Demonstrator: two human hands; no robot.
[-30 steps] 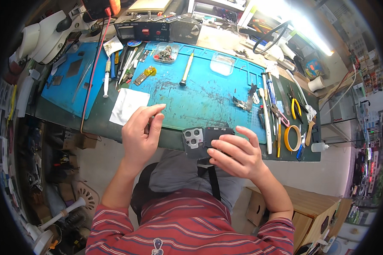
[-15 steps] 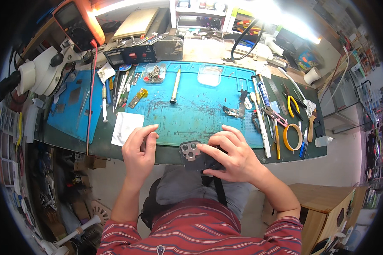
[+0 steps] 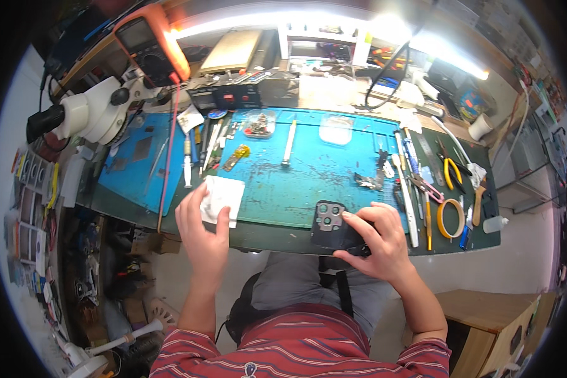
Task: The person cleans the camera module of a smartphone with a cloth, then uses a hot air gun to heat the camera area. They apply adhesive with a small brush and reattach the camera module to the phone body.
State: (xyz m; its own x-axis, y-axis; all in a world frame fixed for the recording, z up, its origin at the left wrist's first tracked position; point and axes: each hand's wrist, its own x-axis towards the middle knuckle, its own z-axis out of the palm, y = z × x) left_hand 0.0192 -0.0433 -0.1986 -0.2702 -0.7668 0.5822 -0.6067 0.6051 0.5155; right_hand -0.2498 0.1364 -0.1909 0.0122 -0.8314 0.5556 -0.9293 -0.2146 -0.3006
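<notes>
My right hand (image 3: 382, 244) grips a dark smartphone (image 3: 329, 234) by its right edge, at the near edge of the bench. The phone's back faces up, with its cluster of round camera lenses at the upper end. My left hand (image 3: 203, 228) is open, thumb and fingers apart, over the left edge of a white cloth or paper square (image 3: 223, 194). Whether the fingertips touch the square I cannot tell. Under and beyond the hands spreads a blue work mat (image 3: 277, 189).
A screwdriver (image 3: 289, 143) stands or lies mid-mat, near a clear box of small metal parts (image 3: 259, 124). Pliers (image 3: 451, 171), a yellow tape roll (image 3: 450, 218) and other hand tools fill the right side. A white microscope (image 3: 85, 113) and an orange multimeter (image 3: 151, 47) stand at left.
The view has shifted, so the bench sits farther right in the picture. My left hand has come to the white square, its fingers wider apart. The phone has moved slightly away from my body.
</notes>
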